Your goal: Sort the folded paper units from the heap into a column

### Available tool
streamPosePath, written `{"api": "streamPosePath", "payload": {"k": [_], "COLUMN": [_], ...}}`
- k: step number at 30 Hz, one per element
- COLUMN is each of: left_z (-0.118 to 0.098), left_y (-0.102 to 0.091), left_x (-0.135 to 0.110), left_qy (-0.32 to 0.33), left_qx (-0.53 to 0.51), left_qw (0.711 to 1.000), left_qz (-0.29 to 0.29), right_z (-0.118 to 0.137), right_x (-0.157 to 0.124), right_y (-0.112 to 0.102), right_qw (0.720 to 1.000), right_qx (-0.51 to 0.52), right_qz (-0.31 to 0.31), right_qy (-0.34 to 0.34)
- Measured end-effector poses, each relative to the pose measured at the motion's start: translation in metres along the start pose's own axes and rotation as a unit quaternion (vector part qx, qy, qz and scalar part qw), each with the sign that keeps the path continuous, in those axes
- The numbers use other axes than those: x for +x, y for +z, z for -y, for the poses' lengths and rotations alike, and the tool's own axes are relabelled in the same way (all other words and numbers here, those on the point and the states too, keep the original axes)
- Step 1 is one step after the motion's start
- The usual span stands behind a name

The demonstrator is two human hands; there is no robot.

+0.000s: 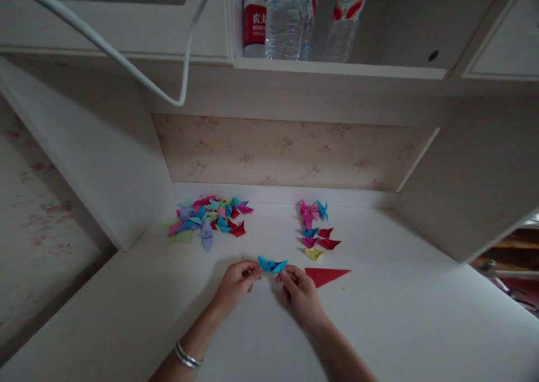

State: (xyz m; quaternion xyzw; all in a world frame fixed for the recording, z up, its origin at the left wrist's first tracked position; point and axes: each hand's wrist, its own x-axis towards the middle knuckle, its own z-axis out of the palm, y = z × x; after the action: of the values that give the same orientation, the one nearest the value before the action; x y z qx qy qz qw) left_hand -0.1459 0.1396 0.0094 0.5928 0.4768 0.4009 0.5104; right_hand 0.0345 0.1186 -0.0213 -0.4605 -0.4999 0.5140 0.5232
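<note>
Between my two hands, just above the white desk, is a blue folded paper boat (273, 265). My left hand (238, 283) pinches its left tip with thumb and forefinger. At the other tip, my right hand (301, 292) has its fingers closed on the paper. A red paper triangle (326, 276) lies flat right beside my right hand. Beyond it sit several small paper boats, among them a yellow boat (314, 254) and a red boat (329, 244). Bangles circle my left wrist.
A heap of colourful folded paper (206, 216) lies at the back left. Pink and blue folded pieces (309, 213) rest at the back right. Overhead, a shelf (337, 67) holds plastic bottles (286, 22), and a white bent tube (126, 64) hangs at upper left. Side panels enclose the desk (379, 314).
</note>
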Motion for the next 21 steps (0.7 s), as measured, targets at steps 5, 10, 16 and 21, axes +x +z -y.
{"api": "streamPosePath", "payload": {"k": [5, 10, 16, 21], "left_z": [0.0017, 0.0023, 0.0071, 0.0095], "left_y": [0.0004, 0.0000, 0.0006, 0.0011], "left_x": [0.0011, 0.0022, 0.0043, 0.0047], "left_qy": [-0.004, -0.004, -0.014, -0.016], "left_qx": [0.000, 0.005, -0.002, 0.005], "left_qw": [1.000, 1.000, 1.000, 1.000], "left_qz": [0.006, 0.006, -0.013, -0.012], "right_z": [0.0021, -0.0013, -0.0024, -0.0019], "right_x": [-0.0011, 0.0016, 0.0036, 0.0020], "right_y": [-0.0012, -0.0010, 0.0016, 0.0014], "right_qw": [1.000, 1.000, 0.999, 1.000], "right_qx": [-0.010, -0.003, 0.043, 0.011], "right_qz": [0.007, 0.005, -0.010, -0.007], "right_qy": [0.001, 0.007, 0.027, 0.021]}}
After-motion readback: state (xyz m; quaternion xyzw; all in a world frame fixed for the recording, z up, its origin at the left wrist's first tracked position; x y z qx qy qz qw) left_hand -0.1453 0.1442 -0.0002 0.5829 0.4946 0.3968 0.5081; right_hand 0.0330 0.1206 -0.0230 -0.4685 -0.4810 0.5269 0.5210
